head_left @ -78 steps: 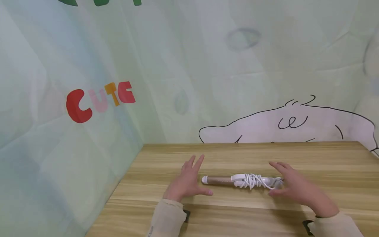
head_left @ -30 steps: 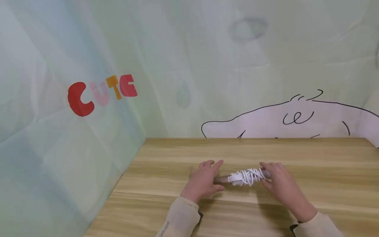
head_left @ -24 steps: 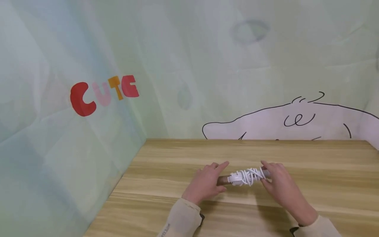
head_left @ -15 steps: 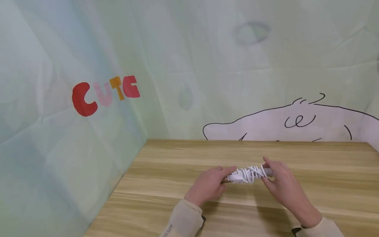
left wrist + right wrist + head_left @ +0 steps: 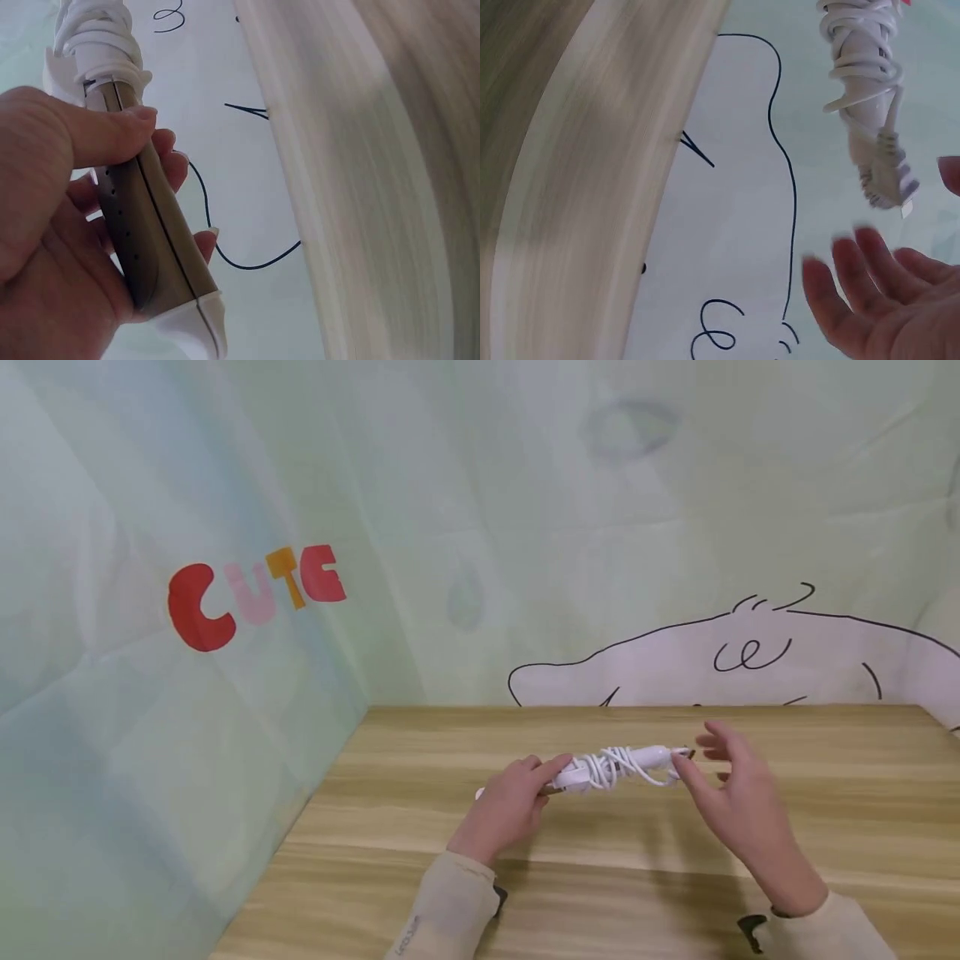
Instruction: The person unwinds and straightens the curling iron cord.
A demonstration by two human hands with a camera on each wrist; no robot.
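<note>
- White cord [image 5: 602,768] lies wound in several crossing turns round the handle [image 5: 648,757] of a hair-styling iron [image 5: 574,777], whose bronze barrel [image 5: 150,217] ends in a pale tip [image 5: 196,326].
- Left hand [image 5: 510,797]: grips the barrel, thumb laid across its face beside the seam and other fingertips showing past the far edge; the tip sticks out beyond the palm side.
- Right hand [image 5: 742,793]: holds nothing, its fingers spread and slightly bent, thumb apart from them, around the plug [image 5: 887,180] at the handle's end. The right wrist view shows a gap between these fingertips and the plug, so no contact is visible there.
- Where the iron is: between the two hands, tilted with its handle end towards the right hand. It seems to be raised above the wooden table [image 5: 420,743], judging by the wrist views, where it stands out against the patterned backdrop [image 5: 450,485].
- Done, as far as can be judged: the iron is picked up and carried by the left hand alone.
- Left as it is: the cord remains wrapped, with one looser loop near the plug, and the iron's two halves lie together. Freeing the plug or cord has apparently not begun; the plug's finer details are blurred.
</note>
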